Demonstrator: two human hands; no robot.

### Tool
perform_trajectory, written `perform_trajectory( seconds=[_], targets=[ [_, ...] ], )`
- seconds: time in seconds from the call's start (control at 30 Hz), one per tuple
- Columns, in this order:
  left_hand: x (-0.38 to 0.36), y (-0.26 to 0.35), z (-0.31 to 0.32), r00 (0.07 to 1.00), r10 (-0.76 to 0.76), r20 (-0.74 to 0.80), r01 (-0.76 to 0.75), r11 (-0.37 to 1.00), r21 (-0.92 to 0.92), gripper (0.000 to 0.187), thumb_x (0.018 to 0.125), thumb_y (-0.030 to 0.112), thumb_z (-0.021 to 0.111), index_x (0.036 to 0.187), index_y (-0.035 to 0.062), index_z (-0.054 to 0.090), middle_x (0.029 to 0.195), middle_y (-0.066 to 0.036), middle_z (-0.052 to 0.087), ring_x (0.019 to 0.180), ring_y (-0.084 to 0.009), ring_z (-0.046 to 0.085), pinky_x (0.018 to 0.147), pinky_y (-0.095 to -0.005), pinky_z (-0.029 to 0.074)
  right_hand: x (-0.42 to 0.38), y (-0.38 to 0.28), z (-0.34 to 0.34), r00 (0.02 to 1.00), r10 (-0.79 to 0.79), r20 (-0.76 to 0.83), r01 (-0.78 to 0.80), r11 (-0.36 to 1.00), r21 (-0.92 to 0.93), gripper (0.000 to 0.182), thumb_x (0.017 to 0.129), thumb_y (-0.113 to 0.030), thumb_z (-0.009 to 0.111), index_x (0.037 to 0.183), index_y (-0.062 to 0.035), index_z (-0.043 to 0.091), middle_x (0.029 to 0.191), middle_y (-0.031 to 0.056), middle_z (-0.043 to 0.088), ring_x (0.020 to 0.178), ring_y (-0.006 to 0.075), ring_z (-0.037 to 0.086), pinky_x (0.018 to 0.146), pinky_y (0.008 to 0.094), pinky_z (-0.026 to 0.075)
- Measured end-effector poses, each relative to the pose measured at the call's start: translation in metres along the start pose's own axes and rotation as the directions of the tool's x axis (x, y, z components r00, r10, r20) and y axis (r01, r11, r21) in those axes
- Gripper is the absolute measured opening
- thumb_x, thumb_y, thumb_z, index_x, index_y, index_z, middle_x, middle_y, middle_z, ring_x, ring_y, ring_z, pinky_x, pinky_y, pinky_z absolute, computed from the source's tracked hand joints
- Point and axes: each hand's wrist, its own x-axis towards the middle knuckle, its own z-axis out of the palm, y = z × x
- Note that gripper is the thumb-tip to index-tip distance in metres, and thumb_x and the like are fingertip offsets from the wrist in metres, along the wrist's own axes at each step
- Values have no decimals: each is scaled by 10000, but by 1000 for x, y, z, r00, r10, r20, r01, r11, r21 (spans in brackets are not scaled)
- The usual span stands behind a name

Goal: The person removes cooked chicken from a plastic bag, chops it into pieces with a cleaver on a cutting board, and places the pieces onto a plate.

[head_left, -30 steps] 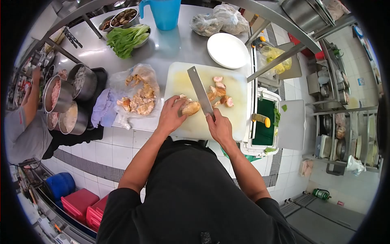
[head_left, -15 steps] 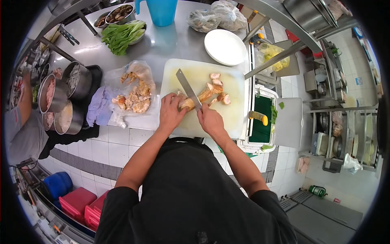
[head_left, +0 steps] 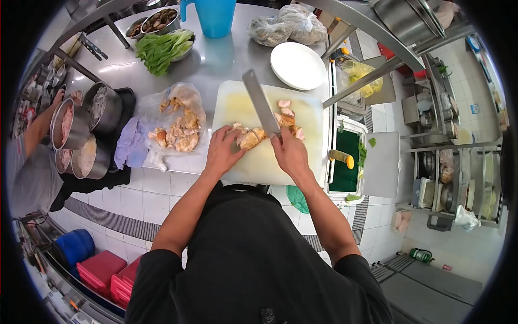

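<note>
My right hand (head_left: 292, 155) is closed round the handle of a cleaver (head_left: 260, 102), whose broad blade points away from me over the cutting board (head_left: 229, 102). My left hand (head_left: 221, 151) lies at the left end of a piece of browned meat (head_left: 251, 139), fingers curled against it. The blade stands at the right end of that piece. Beyond it, to the right, lie several cut chunks of meat (head_left: 286, 110), some partly hidden by the blade and my right hand. More browned meat (head_left: 183, 129) rests on a clear plastic bag left of the board.
A white plate (head_left: 298, 66) stands behind the board, near plastic bags (head_left: 288, 24). Leafy greens (head_left: 162, 51) and a blue jug (head_left: 215, 19) are at the back. A bin (head_left: 345, 162) adjoins the right side. Metal pots (head_left: 70, 124) and another person's arm (head_left: 40, 121) are at left.
The cleaver and my right hand have shifted right, pressing towards the cut chunks. The meat under my left hand now shows separate from those chunks. My left hand has moved slightly left.
</note>
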Motion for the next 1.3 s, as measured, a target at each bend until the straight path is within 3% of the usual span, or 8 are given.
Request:
perform_trajectory(
  seconds=[0.23,0.3,0.33,0.57,0.9,0.97,1.03,1.3],
  targets=[
    [-9,3,3,998,-5,-63,2,999,-46,602,744,168,857,1285,67,614,1296,-146,551,1214,-352,539,1032,-419,471,-15,-53,-32,914,-100,-393,203,952,229,210,1004,-222,626,1012,-15,592,637,173,642,551,399,635,512,487,480],
    [-8,4,2,998,-21,-55,19,999,-41,597,740,171,860,1274,64,615,1290,-145,552,1214,-353,538,1030,-423,471,-17,-27,12,970,-31,-241,59,992,109,225,1011,-246,600,998,-23,579,658,192,654,586,408,659,542,517,504],
    [-8,6,3,998,-29,-50,28,999,-36,592,736,173,862,1264,61,617,1284,-143,553,1214,-353,537,1028,-426,471,-15,1,48,998,3,63,11,977,-215,260,1013,-291,567,981,-34,560,685,216,667,626,428,676,579,553,524],
    [-7,8,4,997,-52,-50,51,998,-29,575,721,164,871,1241,74,642,1267,-134,562,1218,-343,536,1043,-436,462,23,26,39,974,-3,224,18,998,-66,292,1019,-300,541,1078,-14,560,802,235,703,753,466,678,708,571,524],
    [-20,4,-1,998,-56,-36,50,987,-153,545,765,129,831,1264,73,619,1299,-150,571,1197,-364,577,1011,-422,496,-20,-72,-35,956,-96,-278,153,970,190,225,1022,-227,586,975,-10,555,666,195,663,585,412,656,545,508,501],
    [-18,1,-2,996,-79,-31,73,982,-175,535,769,128,827,1259,71,620,1304,-152,572,1199,-367,576,1015,-425,493,-25,-47,6,963,-49,-264,95,982,165,241,1018,-240,582,1015,0,567,669,204,664,596,408,668,563,518,515],
    [-20,1,2,998,-49,-51,43,993,-110,541,766,130,831,1258,70,614,1289,-151,577,1204,-367,570,1019,-427,486,-22,-1,69,988,68,137,-44,984,-173,294,996,-294,575,1091,-16,569,729,227,688,689,435,689,645,561,538],
    [-10,11,1,997,-31,-75,28,999,-45,510,773,156,833,1226,74,613,1241,-153,582,1175,-370,563,1018,-457,475,-2,19,53,965,82,248,-98,994,50,294,1009,-296,554,1079,-10,547,841,236,706,787,457,683,725,568,525]
  ],
)
